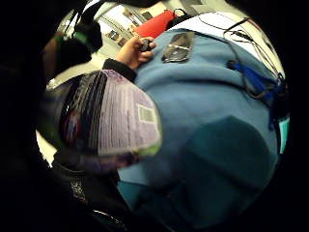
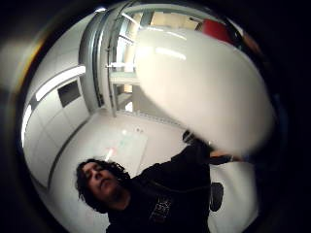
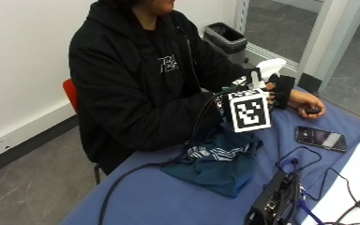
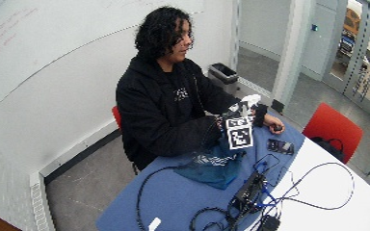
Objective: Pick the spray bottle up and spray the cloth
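One spray bottle [image 3: 268, 70], white-headed, sits raised above the blue surface [image 3: 168, 197] inside the gloved right hand [image 3: 279, 89], whose fingers [image 3: 285, 91] curl round its neck; its labelled body [image 1: 113, 116] fills the view from the little-finger side of the palm. Just below the hand, near the surface's edge by the person, lies the dark teal cloth [image 3: 214, 164]. Past them, the bare hand [image 3: 304, 104] rests beside a phone [image 3: 320, 138].

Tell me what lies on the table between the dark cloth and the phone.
Nothing: in the outside view, only bare blue table cover separates the dark cloth from the phone. A black cable loop lies nearer the camera, off that line.
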Tool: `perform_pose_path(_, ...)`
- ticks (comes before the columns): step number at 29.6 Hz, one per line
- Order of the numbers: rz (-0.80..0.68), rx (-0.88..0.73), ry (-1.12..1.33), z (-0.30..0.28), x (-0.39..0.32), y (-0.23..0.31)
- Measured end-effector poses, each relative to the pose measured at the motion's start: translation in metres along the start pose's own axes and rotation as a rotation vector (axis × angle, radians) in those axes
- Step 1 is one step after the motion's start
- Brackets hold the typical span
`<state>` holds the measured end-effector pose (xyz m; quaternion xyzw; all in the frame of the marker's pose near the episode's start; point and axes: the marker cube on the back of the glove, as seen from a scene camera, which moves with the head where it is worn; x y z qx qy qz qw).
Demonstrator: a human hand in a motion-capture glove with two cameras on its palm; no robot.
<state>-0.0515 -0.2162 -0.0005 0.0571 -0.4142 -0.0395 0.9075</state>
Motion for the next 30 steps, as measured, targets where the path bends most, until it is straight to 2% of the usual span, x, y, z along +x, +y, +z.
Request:
perform_pose_path(4,0.043,0.022,0.226,-0.026,0.004,0.025)
perform_pose_path(12,0.265,0.041,0.553,-0.072,0.017,0.096)
perform_pose_path(16,0.326,0.056,0.638,-0.084,0.024,0.122)
perform_pose_path(22,0.493,0.034,0.787,-0.097,0.034,0.161)
perform_pose_path(30,0.535,0.031,0.771,-0.085,0.046,0.184)
